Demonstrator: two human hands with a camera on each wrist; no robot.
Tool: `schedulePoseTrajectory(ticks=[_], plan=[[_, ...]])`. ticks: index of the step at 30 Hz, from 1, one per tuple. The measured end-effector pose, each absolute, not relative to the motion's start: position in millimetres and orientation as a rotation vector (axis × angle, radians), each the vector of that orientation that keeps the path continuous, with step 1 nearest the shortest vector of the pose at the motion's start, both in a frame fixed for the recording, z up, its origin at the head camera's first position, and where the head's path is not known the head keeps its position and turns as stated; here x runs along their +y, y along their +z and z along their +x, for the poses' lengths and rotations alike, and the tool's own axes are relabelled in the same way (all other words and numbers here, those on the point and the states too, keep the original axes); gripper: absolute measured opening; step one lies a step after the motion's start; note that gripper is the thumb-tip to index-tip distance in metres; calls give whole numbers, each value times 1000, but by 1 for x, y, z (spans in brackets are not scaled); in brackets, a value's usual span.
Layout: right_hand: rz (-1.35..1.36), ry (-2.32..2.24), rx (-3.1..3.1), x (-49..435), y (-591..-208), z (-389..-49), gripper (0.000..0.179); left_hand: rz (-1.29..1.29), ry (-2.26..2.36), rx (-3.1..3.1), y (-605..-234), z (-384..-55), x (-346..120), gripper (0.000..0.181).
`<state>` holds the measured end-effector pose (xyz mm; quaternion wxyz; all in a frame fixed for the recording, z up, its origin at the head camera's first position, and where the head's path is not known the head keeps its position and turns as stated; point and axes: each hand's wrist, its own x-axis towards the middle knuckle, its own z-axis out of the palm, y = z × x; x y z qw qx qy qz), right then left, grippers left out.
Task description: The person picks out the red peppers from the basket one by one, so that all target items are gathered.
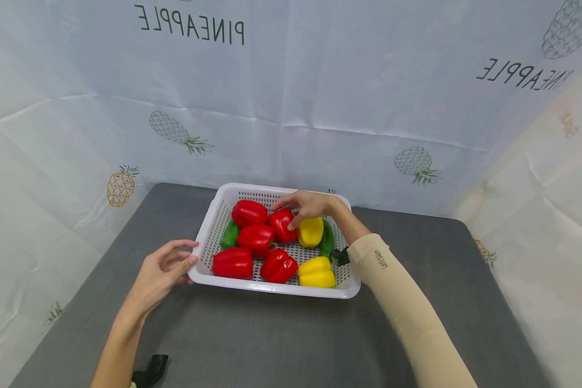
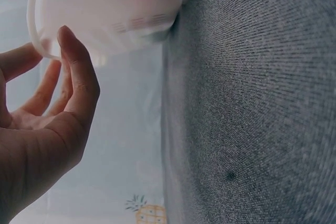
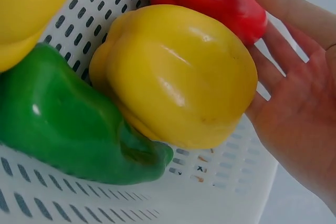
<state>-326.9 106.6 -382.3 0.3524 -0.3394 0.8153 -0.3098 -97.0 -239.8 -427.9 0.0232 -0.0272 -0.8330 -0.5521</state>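
A white plastic basket (image 1: 271,288) with slotted walls holds several red bell peppers (image 1: 233,263), two yellow ones (image 1: 317,272) and two green ones (image 1: 230,235). At its left end, my left hand (image 1: 157,275) pinches the rim (image 2: 34,19) between thumb and fingers. My right hand (image 1: 310,205) reaches over the back rim and grips a red bell pepper (image 1: 281,225), thumb on the near side and fingers behind it. In the right wrist view, a yellow bell pepper (image 3: 178,77) lies beside that hand, with a green pepper (image 3: 68,119) next to it.
The basket stands toward the back of a dark grey table (image 1: 281,339). Behind it hangs a pale curtain (image 1: 320,108) printed with pineapples. A beige sleeve (image 1: 407,312) covers my right forearm, and a black wrist device (image 1: 151,371) sits on my left wrist.
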Motion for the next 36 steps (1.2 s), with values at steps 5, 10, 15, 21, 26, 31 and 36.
schedulePoseTrajectory(ticks=[5, 10, 15, 21, 26, 31, 36], plan=[[-897, -809, 2098, 105, -384, -327, 69, -88, -1706, -2577, -428, -97, -238, 44], [-885, -824, 2079, 103, -385, -326, 68, -89, -1707, -2573, -428, -96, -239, 45], [-901, -790, 2094, 102, -385, -326, 68, -83, -1717, -2566, -428, -96, -239, 44], [-903, -757, 2115, 101, -386, -326, 67, -81, -1713, -2562, -428, -97, -239, 43], [-895, -773, 2124, 100, -386, -324, 66, -67, -1714, -2569, -428, -96, -238, 44], [-911, -805, 2113, 101, -386, -323, 62, -67, -1701, -2573, -428, -96, -238, 44], [-916, -823, 2103, 101, -386, -323, 58, -68, -1692, -2574, -428, -96, -238, 43]])
